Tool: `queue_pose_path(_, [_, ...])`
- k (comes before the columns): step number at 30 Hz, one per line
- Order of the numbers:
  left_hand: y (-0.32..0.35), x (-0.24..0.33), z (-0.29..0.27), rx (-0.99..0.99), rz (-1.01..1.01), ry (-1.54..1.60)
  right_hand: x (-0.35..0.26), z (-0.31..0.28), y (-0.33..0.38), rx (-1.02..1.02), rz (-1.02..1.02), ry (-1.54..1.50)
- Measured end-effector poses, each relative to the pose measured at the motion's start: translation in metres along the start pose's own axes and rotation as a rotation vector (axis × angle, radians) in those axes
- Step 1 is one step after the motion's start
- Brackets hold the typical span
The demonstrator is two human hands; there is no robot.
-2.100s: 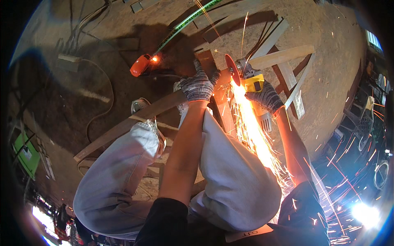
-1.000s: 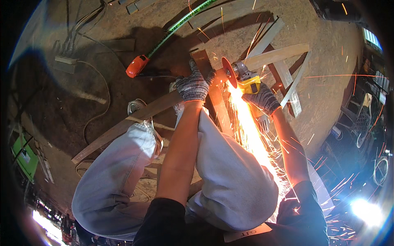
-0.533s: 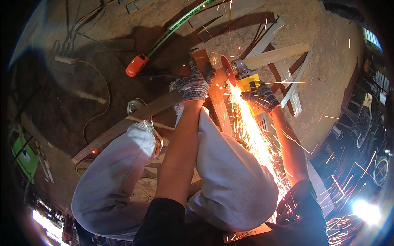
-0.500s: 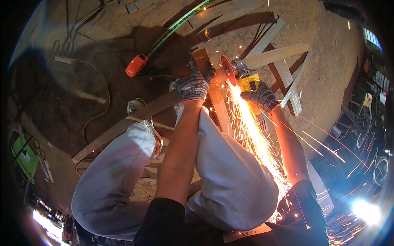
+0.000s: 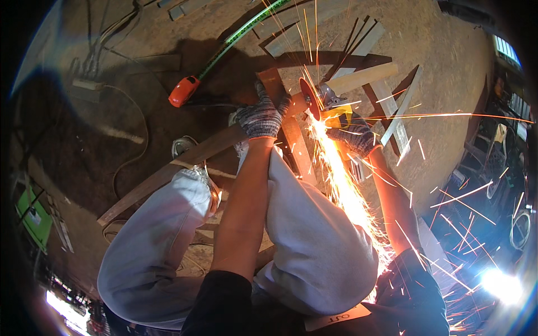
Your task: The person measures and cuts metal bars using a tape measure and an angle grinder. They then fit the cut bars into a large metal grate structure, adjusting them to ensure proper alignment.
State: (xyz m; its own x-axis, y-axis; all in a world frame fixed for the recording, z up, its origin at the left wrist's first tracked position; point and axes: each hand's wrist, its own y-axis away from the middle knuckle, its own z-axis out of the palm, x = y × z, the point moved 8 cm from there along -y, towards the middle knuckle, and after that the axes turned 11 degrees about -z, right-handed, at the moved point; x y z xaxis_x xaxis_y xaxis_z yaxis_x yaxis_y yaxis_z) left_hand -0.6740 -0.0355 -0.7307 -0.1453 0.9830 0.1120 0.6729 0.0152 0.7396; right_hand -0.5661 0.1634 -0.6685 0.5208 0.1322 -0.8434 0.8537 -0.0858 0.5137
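My right hand (image 5: 354, 137), in a grey striped knit glove, grips an angle grinder (image 5: 338, 116) with a yellow body. Its red disc (image 5: 310, 98) meets the end of a long flat metal bar (image 5: 174, 171), and bright sparks pour from the contact down past my right thigh. My left hand (image 5: 260, 119), gloved the same way, is closed on that bar a little left of the disc. Beneath it, a second, brownish metal bar (image 5: 297, 144) crosses the first. Glove and glare hide part of the fingers and the exact cut.
An orange tape measure (image 5: 184, 91) lies on the floor with its green blade (image 5: 235, 38) pulled out. Loose metal strips (image 5: 400, 109) are scattered beyond the grinder. A cable (image 5: 147, 120) curves at left, near a green panel (image 5: 35, 218). Intense light (image 5: 501, 287) glares at lower right.
Sparks now also fly upward and far to the right from the disc. Both hands stay nearly in place on the bar and grinder; the view has shifted slightly.
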Motion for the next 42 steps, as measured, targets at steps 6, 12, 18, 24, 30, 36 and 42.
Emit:
queue_pose_path(6, [0.001,-0.001,0.002,0.182,0.037,0.033,0.013,-0.012,0.007,-0.011,0.336,0.427])
queue_pose_path(12, [-0.005,-0.001,0.009,0.039,0.011,-0.028,0.005,-0.027,0.079,0.085,0.551,0.397])
queue_pose_path(18, [-0.017,-0.003,-0.033,0.365,0.112,0.095,0.050,-0.032,0.154,0.417,-0.019,-0.676])
queue_pose_path(24, [-0.053,-0.003,-0.119,0.360,0.103,0.016,0.044,-0.044,0.148,0.545,-0.281,-1.225])
queue_pose_path(30, [0.023,0.123,-0.070,0.403,0.749,-0.031,0.066,-0.061,0.138,0.624,-0.383,-1.153])
queue_pose_path(36, [0.014,0.171,0.071,0.009,0.578,-0.387,0.063,-0.055,0.108,0.615,-0.396,-1.053])
queue_pose_path(42, [-0.026,0.190,0.079,-0.349,0.567,-0.362,0.105,-0.068,0.042,0.527,-0.192,-1.069])
